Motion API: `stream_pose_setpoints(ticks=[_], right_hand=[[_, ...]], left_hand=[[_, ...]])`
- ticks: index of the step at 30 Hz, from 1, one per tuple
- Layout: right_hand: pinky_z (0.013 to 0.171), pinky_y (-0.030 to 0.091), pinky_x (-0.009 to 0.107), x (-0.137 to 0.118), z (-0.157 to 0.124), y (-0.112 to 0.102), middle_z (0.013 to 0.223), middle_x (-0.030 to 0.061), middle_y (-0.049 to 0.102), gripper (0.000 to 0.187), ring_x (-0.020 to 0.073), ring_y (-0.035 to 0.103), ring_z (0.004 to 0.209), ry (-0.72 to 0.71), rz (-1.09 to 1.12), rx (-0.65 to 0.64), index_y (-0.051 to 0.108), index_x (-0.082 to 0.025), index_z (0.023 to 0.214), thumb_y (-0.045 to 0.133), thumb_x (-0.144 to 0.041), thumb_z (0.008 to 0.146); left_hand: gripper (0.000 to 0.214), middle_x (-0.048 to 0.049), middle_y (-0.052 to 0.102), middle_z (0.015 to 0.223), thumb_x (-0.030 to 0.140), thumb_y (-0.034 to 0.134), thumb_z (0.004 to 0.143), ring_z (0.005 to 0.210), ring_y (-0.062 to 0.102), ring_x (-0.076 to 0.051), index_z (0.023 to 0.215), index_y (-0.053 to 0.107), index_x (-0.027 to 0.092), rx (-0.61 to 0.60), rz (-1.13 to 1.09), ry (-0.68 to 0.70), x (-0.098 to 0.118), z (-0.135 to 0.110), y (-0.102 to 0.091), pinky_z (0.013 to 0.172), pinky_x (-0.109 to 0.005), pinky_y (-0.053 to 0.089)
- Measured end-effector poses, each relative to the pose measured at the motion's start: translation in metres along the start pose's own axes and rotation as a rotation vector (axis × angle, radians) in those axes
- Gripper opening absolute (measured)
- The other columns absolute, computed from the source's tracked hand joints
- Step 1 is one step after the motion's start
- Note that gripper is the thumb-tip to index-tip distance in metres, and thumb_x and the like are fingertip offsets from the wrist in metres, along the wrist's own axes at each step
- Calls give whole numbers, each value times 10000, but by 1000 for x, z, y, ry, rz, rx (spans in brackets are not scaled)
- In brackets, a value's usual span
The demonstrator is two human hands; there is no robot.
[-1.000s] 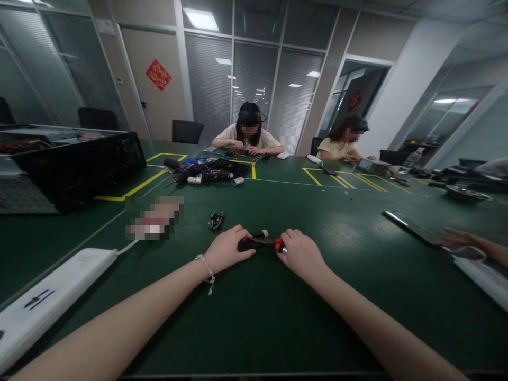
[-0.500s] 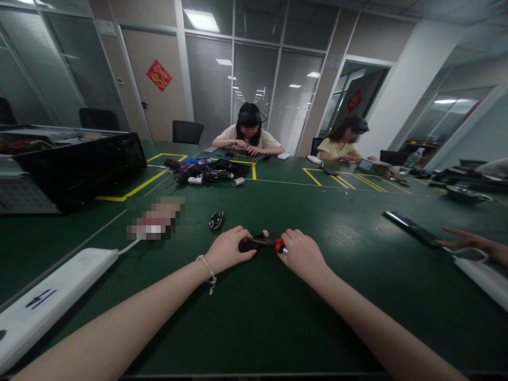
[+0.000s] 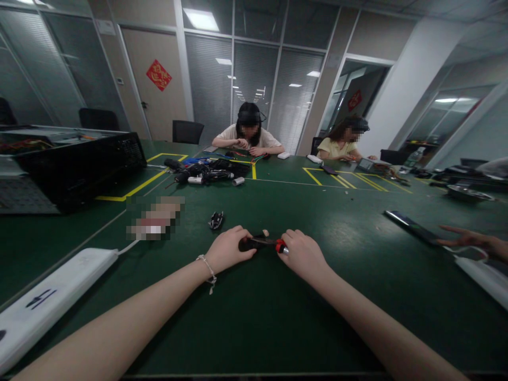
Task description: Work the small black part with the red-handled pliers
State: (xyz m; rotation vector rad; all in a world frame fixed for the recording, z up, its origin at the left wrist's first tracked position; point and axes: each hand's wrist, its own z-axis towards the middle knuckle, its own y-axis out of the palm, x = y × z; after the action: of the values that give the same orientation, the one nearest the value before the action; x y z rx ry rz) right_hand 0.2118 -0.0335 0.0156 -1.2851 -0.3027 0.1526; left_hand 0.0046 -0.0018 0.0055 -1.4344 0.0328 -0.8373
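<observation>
My left hand (image 3: 228, 248) rests on the green table (image 3: 254, 317), fingers curled round a small black part (image 3: 248, 244). My right hand (image 3: 302, 253) is closed on a red-handled tool (image 3: 280, 246) whose dark shaft reaches across to the black part. A small beige piece (image 3: 265, 233) lies just behind them. A little black clip-like item (image 3: 216, 219) sits on the table to the left of my left hand.
A white power strip (image 3: 51, 299) lies at the near left, a black computer case (image 3: 75, 164) behind it. A pile of tools and cables (image 3: 206, 172) sits mid-table. Two people work at the far side. Another person's hand (image 3: 472, 241) rests near a flat dark panel (image 3: 413, 227) on the right.
My hands have hardly moved. The other person's hand on the right has shifted slightly.
</observation>
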Motion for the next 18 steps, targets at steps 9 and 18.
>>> stream_pose_setpoints(ticks=[9,18], right_hand=[[655,418,282,-3,0,-3,875,72,576,195,178,506,778,-13,-40,9,581,-142,873,530,-264,729],[650,419,286,-1,1,-2,862,67,571,205,176,505,767,-4,-41,-4,583,-138,865,541,-278,721]], left_hand=[[287,-8,538,861,455,536,712,737,535,-158,863,566,213,17,10,9,-1,0,2,615,-257,415],[273,-6,536,833,441,540,714,723,531,-149,839,558,199,19,24,9,-2,1,3,602,-246,405]])
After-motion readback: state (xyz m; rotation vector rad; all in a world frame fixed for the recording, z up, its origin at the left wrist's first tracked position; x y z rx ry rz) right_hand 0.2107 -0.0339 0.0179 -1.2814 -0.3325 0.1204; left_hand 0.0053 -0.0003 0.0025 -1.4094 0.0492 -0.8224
